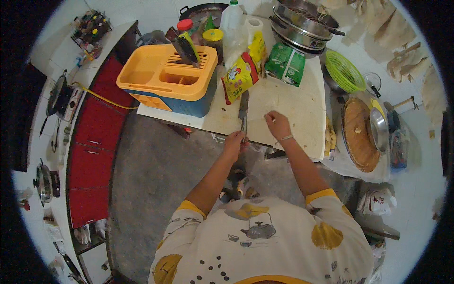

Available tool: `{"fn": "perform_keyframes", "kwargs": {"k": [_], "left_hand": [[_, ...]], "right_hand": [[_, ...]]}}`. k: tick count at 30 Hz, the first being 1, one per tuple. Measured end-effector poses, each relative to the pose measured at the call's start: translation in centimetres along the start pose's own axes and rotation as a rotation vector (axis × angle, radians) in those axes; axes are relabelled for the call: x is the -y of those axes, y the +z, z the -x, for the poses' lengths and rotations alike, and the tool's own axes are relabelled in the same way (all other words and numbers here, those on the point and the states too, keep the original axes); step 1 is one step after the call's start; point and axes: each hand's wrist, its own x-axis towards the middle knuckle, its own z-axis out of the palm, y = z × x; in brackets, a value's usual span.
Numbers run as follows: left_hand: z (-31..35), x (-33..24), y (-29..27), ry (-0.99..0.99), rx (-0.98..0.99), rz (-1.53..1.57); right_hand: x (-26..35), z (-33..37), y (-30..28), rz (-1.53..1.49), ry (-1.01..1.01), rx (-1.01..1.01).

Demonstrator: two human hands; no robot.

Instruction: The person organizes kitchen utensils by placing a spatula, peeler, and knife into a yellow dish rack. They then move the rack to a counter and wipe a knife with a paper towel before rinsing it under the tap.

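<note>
At the table's front edge, my left hand (234, 143) is closed round the near end of a knife (243, 106). Its dark blade points away from me over the pale board (302, 109). To the right, my right hand (278, 125) hovers low over the board, fingers pinched together. A faint, thin pale strip seems to run from those fingertips toward the knife, too fine to make out. Beyond the knife tip lies a yellow and red food bag (240, 78). A green packet (285, 65) rests behind my right hand.
An orange-topped blue storage box (165, 71) with knives in its slots stands at the left. Stacked steel steamers (302, 26), a green basket (344, 71) and a round brown woven tray (359, 135) are at the back and right. Red cabinets (94, 146) line the left wall.
</note>
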Motion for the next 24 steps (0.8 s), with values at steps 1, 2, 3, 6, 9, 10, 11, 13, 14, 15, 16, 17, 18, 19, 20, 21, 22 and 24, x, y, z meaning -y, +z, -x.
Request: {"fn": "perform_keyframes", "kwargs": {"k": [1,2,3,6,9,10,11,13,14,15,16,17,18,19,20,21,22,24], "left_hand": [[0.3,-0.3,-0.2,-0.04,-0.009,0.011],[0.5,-0.5,-0.3,-0.079,-0.02,0.026],[0.7,-0.8,-0.2,-0.106,-0.027,0.007],[1.3,-1.6,0.2,-0.16,-0.039,-0.036],[2.2,-1.4,0.9,-0.122,-0.071,-0.069],[2.5,-0.5,1.1,-0.079,-0.111,-0.082],[2.6,0.2,1.4,-0.032,-0.148,-0.094],[2.9,1.0,1.4,0.023,-0.185,0.008],[3.2,1.5,1.6,0.047,-0.2,0.058],[3.3,1.6,1.7,0.041,-0.186,0.041],[3.5,1.8,1.9,0.036,-0.172,0.024],[3.9,2.1,2.2,0.031,-0.16,0.008],[4.7,2.1,2.8,0.051,-0.176,-0.017],[5.7,1.9,3.6,0.074,-0.19,-0.046],[6.6,2.2,4.1,0.096,-0.205,-0.074],[7.2,2.7,4.4,0.14,-0.231,-0.078],[7.9,3.3,4.7,0.183,-0.256,-0.083],[9.3,4.2,5.3,0.242,-0.297,-0.08]], "right_hand": [[-0.5,-1.1,-0.2,0.029,-0.057,-0.086],[-0.8,-1.9,-0.2,0.057,-0.115,-0.171],[-0.7,-2.5,0.0,0.088,-0.08,-0.111],[-0.6,-4.3,0.6,0.188,0.006,0.062],[-3.1,-5.5,1.6,0.224,-0.003,0.181],[-5.7,-6.0,2.4,0.184,-0.058,0.2],[-7.3,-6.4,3.1,0.146,-0.113,0.215],[-5.9,-6.1,1.0,-0.122,-0.086,0.235],[-5.7,-5.7,0.2,-0.251,-0.061,0.244],[-6.1,-5.6,0.2,-0.289,-0.032,0.234],[-6.6,-5.4,0.3,-0.327,-0.002,0.224],[-6.9,-5.1,0.4,-0.365,0.027,0.216],[-7.0,-4.9,0.9,-0.529,0.148,0.278],[-7.1,-4.7,1.7,-0.688,0.272,0.337],[-7.1,-4.3,2.3,-0.844,0.401,0.397],[-6.4,-3.9,2.7,-0.934,0.395,0.436],[-5.5,-3.1,3.3,-1.024,0.392,0.475],[-4.3,-1.9,5.9,-1.097,0.198,0.473]]}}
